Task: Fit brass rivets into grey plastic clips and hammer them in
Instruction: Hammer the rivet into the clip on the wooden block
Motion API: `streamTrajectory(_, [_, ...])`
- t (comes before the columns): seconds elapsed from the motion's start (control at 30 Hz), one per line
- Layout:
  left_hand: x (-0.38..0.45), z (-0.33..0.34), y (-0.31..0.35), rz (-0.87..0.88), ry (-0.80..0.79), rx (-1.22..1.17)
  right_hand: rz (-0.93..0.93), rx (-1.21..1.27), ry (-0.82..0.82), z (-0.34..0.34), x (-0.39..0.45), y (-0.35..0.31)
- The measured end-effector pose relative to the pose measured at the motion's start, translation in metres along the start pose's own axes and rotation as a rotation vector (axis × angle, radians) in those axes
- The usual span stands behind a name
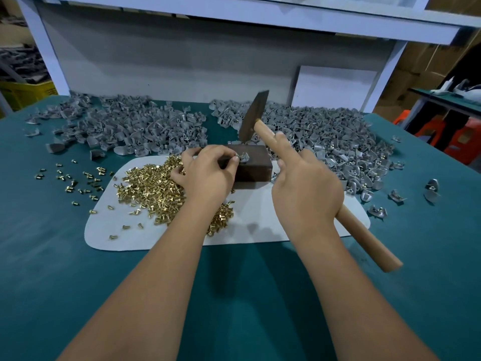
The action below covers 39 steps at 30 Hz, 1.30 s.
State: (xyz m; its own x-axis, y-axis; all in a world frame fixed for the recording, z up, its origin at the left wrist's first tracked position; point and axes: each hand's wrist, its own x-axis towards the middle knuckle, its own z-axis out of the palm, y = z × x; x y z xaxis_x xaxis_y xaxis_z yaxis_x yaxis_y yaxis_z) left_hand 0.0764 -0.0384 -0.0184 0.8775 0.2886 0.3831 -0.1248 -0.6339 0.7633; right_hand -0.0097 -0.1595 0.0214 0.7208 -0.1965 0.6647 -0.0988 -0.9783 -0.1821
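The person's left hand (208,175) pinches a small grey plastic clip (244,158) between thumb and fingertip, holding it down on top of a dark block (256,165) that sits at the far edge of a white mat (260,220). A brass rivet seems to stand up out of the clip, though it is too small to be sure how far in it sits. The right hand (307,188) is wrapped round the wooden handle of a hammer (253,115), forefinger laid along the shaft, with the dark steel head raised just behind the block.

Under the left wrist lies a heap of loose brass rivets (153,186), with strays scattered over the green table (234,295) to the left. Unfilled clips are piled at the back left (125,128); the pile at the back right (338,142) shows brass glints, so I take those for finished ones.

The clip looks light and fairly stiff, with curved, smooth sides, the sort of thing that would skid or tip on the hard block if struck off centre. Holding it low, by its edges, keeps the fingertips clear of the rivet head. The rivets are tiny, hard and rolling, best picked up one at a time by pinching. The strike probably needs to be short and square, as the pinching fingers sit very close to where the hammer would land
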Motion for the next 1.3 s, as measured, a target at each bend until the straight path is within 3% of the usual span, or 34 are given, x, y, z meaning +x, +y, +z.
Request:
streamTrajectory(0.07, [0.000, 0.001, -0.001, 0.016, -0.010, 0.007, 0.013, 0.019, 0.015, -0.002, 0.003, 0.002])
streamTrajectory(0.33, [0.000, -0.003, -0.002, 0.050, -0.066, 0.062, 0.093, 0.078, -0.228, -0.014, 0.028, 0.010])
streamTrajectory(1.07, [0.001, -0.001, -0.003, 0.036, -0.021, 0.058, -0.086, -0.027, 0.137, -0.008, 0.014, -0.003])
streamTrajectory(1.13, [0.001, -0.002, -0.003, 0.036, -0.027, 0.058, -0.103, -0.062, 0.091, -0.008, 0.014, -0.004])
streamTrajectory(1.23, [0.002, -0.004, -0.004, 0.049, -0.042, 0.025, -0.099, -0.153, -0.103, -0.008, 0.012, -0.007])
streamTrajectory(1.3, [0.002, -0.005, -0.004, 0.051, -0.047, 0.001, -0.063, -0.152, -0.118, -0.009, 0.014, -0.006])
